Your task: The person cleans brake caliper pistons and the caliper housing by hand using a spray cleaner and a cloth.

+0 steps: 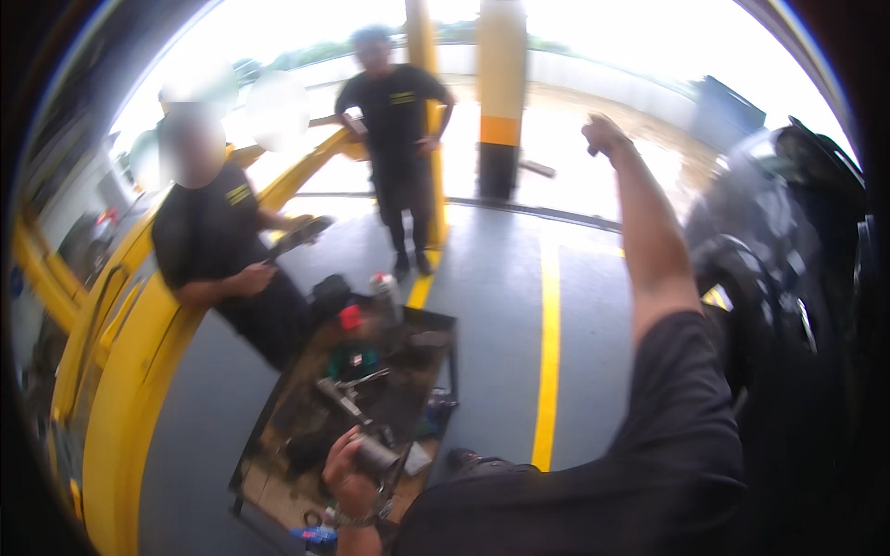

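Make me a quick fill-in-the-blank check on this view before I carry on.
1. Vertically in the picture, the right hand is ____ than the left hand, which holds a grey cylinder.
2. The long floor stripe is ____ in colour.
3. The dark vehicle is on the picture's ____ side.
4. Standing in view are ____ co-workers.

Missing words: higher; yellow; right; two.

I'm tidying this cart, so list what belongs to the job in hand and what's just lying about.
Apparently in use:
- grey, metallic-looking cylinder, held in the left hand

The raised right hand is too blurred to tell if it holds anything.

Seemingly lying about, on the dark, rectangular cart:
- whitish, upright bottle with a red top
- silvery, elongated metal piece
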### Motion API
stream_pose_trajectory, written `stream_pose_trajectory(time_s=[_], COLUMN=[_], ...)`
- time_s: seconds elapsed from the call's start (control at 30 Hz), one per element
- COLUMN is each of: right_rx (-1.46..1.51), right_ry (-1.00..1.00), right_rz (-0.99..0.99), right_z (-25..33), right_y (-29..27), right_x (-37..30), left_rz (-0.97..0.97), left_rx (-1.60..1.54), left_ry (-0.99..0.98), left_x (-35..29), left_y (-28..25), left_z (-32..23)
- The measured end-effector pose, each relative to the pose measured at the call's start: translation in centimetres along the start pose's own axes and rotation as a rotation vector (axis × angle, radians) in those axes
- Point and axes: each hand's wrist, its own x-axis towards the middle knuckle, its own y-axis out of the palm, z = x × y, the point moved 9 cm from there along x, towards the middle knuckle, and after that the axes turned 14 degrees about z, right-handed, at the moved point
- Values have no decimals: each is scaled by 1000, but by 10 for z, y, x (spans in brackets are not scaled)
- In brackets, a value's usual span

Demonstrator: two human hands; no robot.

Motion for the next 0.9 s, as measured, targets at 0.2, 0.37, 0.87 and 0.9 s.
stream_pose_trajectory(time_s=[0.2, 0.37, 0.87, 0.9], right_rx=[902, 1314, 1384, 1347], right_ry=[-913, -190, -25, -26], right_rz=[1196, 1663, 1971, 1967], right_z=[127, 147, 172, 169], right_y=[359, 497, 499, 495], right_x=[-393, -553, -576, -570], left_rz=[163, 242, 72, 91], left_rx=[323, 597, 284, 268], left_ry=[-33, -70, -165, -127], left_x=[21, 16, 6, 10], left_y=[11, 12, -9, -5], left_z=[-47, -60, -38, -39])
